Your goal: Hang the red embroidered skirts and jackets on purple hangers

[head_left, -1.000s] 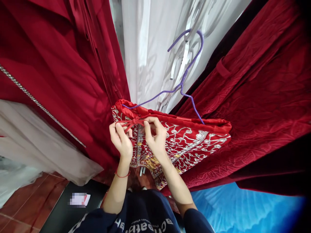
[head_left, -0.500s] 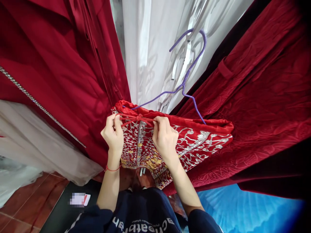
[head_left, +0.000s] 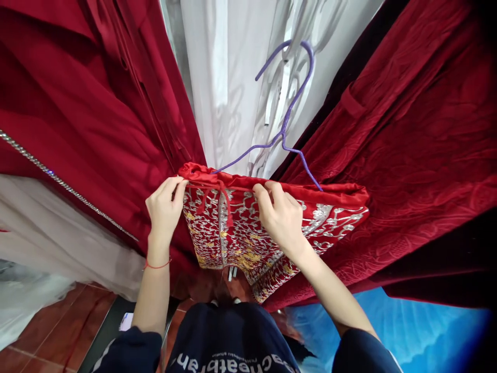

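A red garment [head_left: 330, 217] with silver and gold embroidery hangs over a purple wire hanger [head_left: 285, 122] in front of me. A thin red tie cord [head_left: 223, 194] with a knot runs along its top edge. My left hand [head_left: 163, 210] pinches the cord at the garment's left corner. My right hand [head_left: 281, 217] pinches the cord's other end to the right of the knot, fingers closed. The cord is stretched between the two hands.
Dark red gowns hang on the left [head_left: 85, 114] and right [head_left: 419, 145], one with a sparkling strap [head_left: 58, 178]. White fabric [head_left: 233, 77] hangs behind. White tulle [head_left: 58, 243] drapes lower left. Red floor tiles [head_left: 50, 331], a dark bench [head_left: 112, 331] and blue material [head_left: 419, 331] lie below.
My hands have moved apart from the middle, pulling the cord ends outward to left and right. The knot has tightened and the loose ends hang down.
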`<state>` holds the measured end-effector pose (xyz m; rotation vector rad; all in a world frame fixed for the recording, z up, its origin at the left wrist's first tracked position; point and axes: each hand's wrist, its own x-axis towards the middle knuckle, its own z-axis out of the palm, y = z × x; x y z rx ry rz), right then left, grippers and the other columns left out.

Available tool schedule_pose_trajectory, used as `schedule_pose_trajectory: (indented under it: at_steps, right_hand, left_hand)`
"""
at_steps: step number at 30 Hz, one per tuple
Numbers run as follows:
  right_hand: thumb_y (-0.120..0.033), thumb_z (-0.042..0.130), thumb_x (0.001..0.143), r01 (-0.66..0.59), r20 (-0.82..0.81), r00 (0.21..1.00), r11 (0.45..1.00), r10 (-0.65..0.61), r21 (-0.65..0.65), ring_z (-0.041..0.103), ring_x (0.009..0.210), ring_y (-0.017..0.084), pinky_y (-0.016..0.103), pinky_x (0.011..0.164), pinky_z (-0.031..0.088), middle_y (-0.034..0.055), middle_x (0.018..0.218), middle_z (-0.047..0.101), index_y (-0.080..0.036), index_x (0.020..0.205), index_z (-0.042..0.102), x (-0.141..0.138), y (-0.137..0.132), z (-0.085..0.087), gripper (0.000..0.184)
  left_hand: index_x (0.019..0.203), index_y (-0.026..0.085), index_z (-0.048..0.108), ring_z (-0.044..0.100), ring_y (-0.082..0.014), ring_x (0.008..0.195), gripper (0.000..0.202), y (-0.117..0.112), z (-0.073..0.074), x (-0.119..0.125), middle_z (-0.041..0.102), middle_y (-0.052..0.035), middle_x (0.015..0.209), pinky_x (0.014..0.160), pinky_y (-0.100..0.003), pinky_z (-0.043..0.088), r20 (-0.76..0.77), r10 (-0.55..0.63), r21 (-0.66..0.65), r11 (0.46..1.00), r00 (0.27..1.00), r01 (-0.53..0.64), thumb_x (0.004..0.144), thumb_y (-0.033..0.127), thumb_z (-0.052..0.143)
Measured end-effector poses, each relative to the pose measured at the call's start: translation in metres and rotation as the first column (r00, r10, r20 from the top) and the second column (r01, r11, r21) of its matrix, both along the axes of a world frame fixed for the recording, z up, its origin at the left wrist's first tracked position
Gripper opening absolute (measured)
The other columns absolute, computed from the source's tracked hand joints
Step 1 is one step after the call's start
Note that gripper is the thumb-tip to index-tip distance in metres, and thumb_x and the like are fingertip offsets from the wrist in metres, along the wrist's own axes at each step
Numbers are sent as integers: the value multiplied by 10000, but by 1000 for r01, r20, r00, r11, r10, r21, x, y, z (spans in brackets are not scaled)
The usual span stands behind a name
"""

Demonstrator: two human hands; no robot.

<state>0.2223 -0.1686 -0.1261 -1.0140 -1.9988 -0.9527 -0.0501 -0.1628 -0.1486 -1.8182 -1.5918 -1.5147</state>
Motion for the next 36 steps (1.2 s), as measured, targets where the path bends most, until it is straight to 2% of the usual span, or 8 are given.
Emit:
schedule_pose_trajectory:
  at_steps: [5, 8, 12, 16, 20, 25, 28, 36]
  right_hand:
    - [-260, 594, 941, -112, -81, 991, 993, 109, -37, 581, 927, 219, 355, 761, 449, 112, 1088, 631, -218, 1227, 569, 24, -8, 4, 290]
    - [-390, 693, 864, -27, -189, 982, 999, 30, 21, 566, 1049, 307, 488, 883, 426, 140, 1156, 606, -257, 1246, 574, 60, -12, 10, 422]
    - [-507, 740, 800, -6, -234, 972, 997, -11, -71, 546, 1118, 368, 564, 941, 403, 172, 1194, 599, -242, 1077, 642, 114, -8, 23, 395]
    - [-382, 712, 866, -257, -263, 950, 898, 167, -356, 619, 1023, 282, 431, 874, 503, 150, 1115, 634, -233, 986, 674, 151, -4, 34, 195]
    - [-273, 691, 894, -419, -326, 898, 799, 295, -431, 671, 979, 231, 360, 843, 537, 131, 1095, 675, -219, 995, 724, 161, -2, 38, 119]
    - [-379, 653, 911, -455, -418, 854, 833, 309, -314, 672, 1052, 266, 443, 901, 540, 109, 1153, 694, -231, 909, 738, 156, 3, 43, 171]
    - [-423, 663, 899, -475, -471, 827, 828, 305, -299, 684, 926, 239, 415, 827, 545, 72, 1001, 718, -242, 853, 728, 151, 7, 51, 197]
    - [-468, 734, 836, -409, -541, 812, 873, 217, -265, 579, 739, 177, 347, 692, 492, 18, 787, 591, -226, 703, 660, 134, 23, 52, 286]
  left_hand:
    - [1107, 236, 681, 638, -146, 808, 233, -9, 25, -9, 628, -69, 1076, 591, -226, 499, 120, -261, 62, 965, 958, 255, 942, 353, 566]
    - [1116, 285, 697, 615, -238, 1102, 256, -4, 42, -15, 571, -88, 1294, 876, -371, 556, -30, -260, 68, 963, 965, 262, 871, 350, 659]
    - [949, 277, 708, 526, -303, 1286, 240, 14, 67, -24, 634, -72, 1283, 1136, -526, 383, -217, -439, -203, 894, 872, 399, 795, 461, 728]
    - [991, 249, 713, 644, -281, 1101, 397, 38, 83, -35, 707, -87, 1155, 1030, -418, 476, -180, -565, -390, 792, 805, 469, 722, 534, 773]
    - [894, 214, 758, 684, -225, 847, 353, 54, 87, -45, 758, -67, 946, 813, -323, 532, -134, -593, -451, 750, 794, 484, 733, 528, 769]
    - [822, 185, 766, 581, -114, 603, 326, 60, 81, -45, 728, -12, 738, 569, -231, 455, -107, -574, -206, 812, 812, 547, 856, 500, 687]
    - [710, 190, 711, 405, -71, 460, 389, 60, 75, -40, 568, 32, 531, 407, -208, 291, 89, -535, -35, 841, 840, 540, 857, 548, 680]
    - [600, 194, 616, 322, -61, 372, 569, 37, 69, -26, 433, 40, 405, 327, -225, 318, 671, -431, -102, 752, 603, 651, 624, 741, 769]
